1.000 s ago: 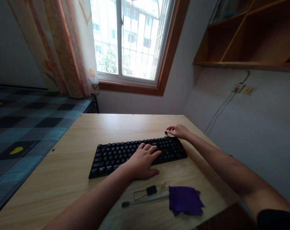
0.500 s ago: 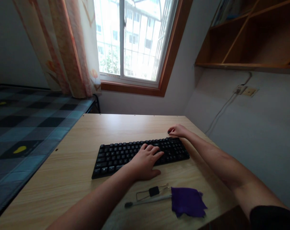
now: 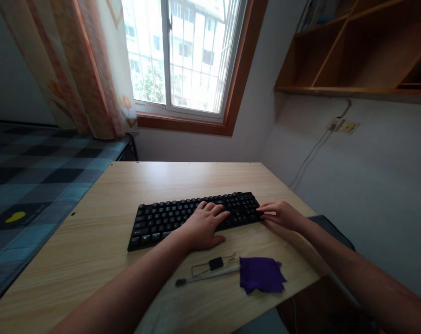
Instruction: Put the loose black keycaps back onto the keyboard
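Left hand (image 3: 204, 228): grip resting spread-fingered on the keyboard (image 3: 167, 217), itself lying on the worktop (image 3: 88, 246). Right hand (image 3: 283, 214): grip standing nearly pinched at the keyboard's right end, any hold unclear. Wire tool (image 3: 216, 263), brush (image 3: 210, 275), purple cloth (image 3: 262, 274): lying in front of the keyboard.

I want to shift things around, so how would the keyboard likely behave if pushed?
The keyboard probably moves as one stiff piece, given its straight-edged body. Lying flat, it seems unlikely to roll or tip. The left hand resting on it might hinder sliding.
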Demonstrator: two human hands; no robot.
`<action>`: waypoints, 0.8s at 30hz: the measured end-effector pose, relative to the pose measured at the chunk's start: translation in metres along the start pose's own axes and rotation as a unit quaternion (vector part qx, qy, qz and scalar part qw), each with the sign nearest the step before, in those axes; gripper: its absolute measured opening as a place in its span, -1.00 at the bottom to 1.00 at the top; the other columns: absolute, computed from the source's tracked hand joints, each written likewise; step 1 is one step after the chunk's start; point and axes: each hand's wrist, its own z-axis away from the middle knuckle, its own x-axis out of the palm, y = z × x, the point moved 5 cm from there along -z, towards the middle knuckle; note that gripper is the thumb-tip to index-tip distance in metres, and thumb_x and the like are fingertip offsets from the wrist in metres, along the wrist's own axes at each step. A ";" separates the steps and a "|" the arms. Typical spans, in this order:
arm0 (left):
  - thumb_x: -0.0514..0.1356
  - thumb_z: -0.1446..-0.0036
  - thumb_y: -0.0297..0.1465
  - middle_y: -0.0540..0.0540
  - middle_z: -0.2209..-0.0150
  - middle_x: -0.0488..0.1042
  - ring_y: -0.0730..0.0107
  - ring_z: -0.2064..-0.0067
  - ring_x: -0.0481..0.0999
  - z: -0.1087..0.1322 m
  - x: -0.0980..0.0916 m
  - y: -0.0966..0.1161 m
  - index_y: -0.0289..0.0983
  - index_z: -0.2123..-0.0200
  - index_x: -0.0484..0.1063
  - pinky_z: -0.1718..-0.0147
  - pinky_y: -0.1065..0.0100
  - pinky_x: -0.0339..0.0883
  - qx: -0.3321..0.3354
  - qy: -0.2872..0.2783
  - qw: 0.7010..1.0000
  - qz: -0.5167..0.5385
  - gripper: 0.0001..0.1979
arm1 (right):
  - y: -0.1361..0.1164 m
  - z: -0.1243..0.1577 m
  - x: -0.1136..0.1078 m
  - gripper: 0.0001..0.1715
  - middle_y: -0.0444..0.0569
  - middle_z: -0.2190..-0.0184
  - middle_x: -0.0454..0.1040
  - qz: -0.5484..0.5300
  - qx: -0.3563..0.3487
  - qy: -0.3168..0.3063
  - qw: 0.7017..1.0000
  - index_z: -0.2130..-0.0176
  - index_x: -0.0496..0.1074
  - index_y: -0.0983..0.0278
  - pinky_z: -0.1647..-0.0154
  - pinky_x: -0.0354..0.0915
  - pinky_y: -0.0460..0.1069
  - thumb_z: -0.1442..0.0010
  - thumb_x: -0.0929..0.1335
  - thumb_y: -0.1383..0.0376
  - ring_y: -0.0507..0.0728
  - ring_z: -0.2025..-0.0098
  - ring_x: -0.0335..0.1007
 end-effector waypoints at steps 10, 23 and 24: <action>0.22 -0.12 0.00 -0.18 -0.29 0.29 -0.07 -0.27 0.22 0.001 -0.002 0.001 -0.14 -0.35 0.17 -0.27 -0.03 -0.03 0.004 0.005 1.000 -0.005 -0.22 | -0.006 0.014 0.020 -0.69 0.00 0.08 0.63 0.129 -0.009 0.081 0.988 0.04 0.60 0.17 0.07 0.50 0.04 -0.27 0.36 0.38 0.15 0.09 0.59; 0.19 -0.13 0.02 -0.18 -0.30 0.28 -0.07 -0.28 0.22 0.000 -0.002 0.001 -0.11 -0.35 0.17 -0.28 -0.03 -0.06 0.004 0.003 1.000 -0.002 -0.22 | -0.023 0.021 0.021 -0.71 0.04 0.09 0.62 0.136 0.012 0.117 0.984 0.02 0.59 0.19 0.04 0.45 0.12 -0.29 0.36 0.33 0.20 0.07 0.52; 0.20 -0.13 0.02 -0.18 -0.30 0.28 -0.08 -0.28 0.23 0.000 -0.002 0.001 -0.12 -0.35 0.17 -0.27 -0.04 -0.05 0.004 0.003 1.000 -0.001 -0.22 | -0.022 0.021 0.021 -0.71 0.03 0.09 0.62 0.132 0.016 0.119 0.984 0.03 0.59 0.19 0.04 0.45 0.11 -0.29 0.36 0.33 0.19 0.07 0.53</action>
